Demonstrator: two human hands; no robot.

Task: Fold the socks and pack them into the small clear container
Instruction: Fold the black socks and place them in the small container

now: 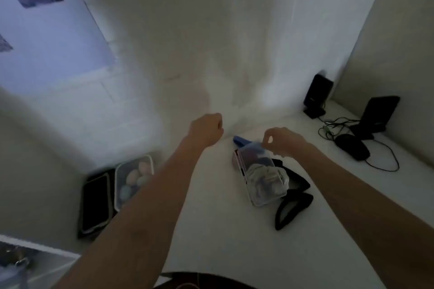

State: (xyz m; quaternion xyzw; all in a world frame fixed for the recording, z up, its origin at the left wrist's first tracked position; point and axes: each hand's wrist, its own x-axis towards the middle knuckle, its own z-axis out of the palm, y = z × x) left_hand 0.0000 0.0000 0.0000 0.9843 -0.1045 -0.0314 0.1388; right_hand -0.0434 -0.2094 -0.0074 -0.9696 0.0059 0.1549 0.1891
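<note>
- The small clear container lies on the white surface just below and toward the body from the right grip, tilted, with pale and dark fabric showing through its walls.
- By the look of it, some socks are already packed; how many, and how neatly folded, cannot be told through the blur.
- Black socks lie loose on the surface, touching the container's side nearest the right forearm, so by my reading folding and packing remain for these.
- A blue item sits just beside the right grip, at the container's far end; it may be a sock, but that is not certain.
- Left grip: clenched into a fist, nothing visible in it, raised well apart from the container, out to the left of the right grip.
- Right grip: thumb and forefinger meet in a ring, the other fingers curled; it hangs at the container's far edge. Whether it pinches the rim, a thin film or nothing, I cannot tell.
- Judgement: the task is partway, with no lid seen on the container.
- No brand, label or writing can be read; the two dark speakers, beyond the right grip, show none legibly.
</note>
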